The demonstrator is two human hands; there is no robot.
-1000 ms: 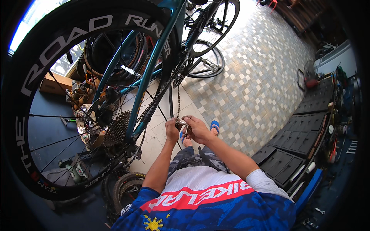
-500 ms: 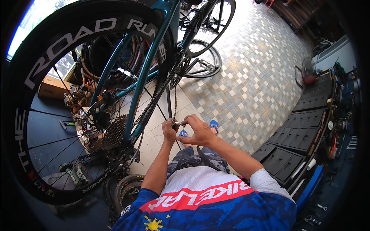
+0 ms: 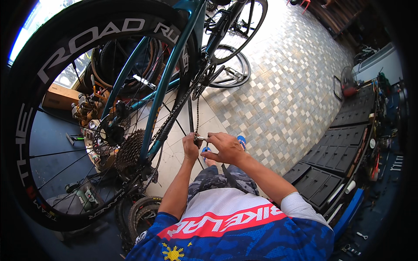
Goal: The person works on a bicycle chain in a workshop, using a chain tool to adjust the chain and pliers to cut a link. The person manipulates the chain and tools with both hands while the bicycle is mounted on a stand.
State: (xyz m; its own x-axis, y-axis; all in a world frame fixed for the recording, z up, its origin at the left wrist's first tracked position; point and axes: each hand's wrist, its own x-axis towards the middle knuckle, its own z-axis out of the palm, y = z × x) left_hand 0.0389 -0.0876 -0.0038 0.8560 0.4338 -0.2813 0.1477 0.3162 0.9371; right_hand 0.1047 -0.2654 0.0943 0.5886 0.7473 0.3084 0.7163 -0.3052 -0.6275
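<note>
A small silvery tool, which looks like a bicycle chain breaker (image 3: 201, 138), sits between my two hands below the bike. My left hand (image 3: 190, 148) is closed round its body at the lower end of the hanging chain (image 3: 198, 114). The fingers of my right hand (image 3: 227, 148) pinch the tool's handle side, the thumb held lower and apart from the fingertips. Fingers hide how the chain sits in the tool. To the left is the raised teal bicycle (image 3: 163, 91), with its rear cassette (image 3: 129, 150) and deep-rimmed black rear wheel (image 3: 24, 139).
A second bike wheel (image 3: 237, 71) lies on the tiled floor ahead. Black drawer cabinets (image 3: 335, 148) line the right side, beside a blue wall with hanging tools (image 3: 397, 163). Spare tyres (image 3: 143, 213) stand low on the left. A cardboard box (image 3: 58, 98) is behind the wheel.
The rear wheel has turned slightly clockwise. My right fingers have shifted a little on the tool, whose handle shows at a different angle. My left hand stays in place.
</note>
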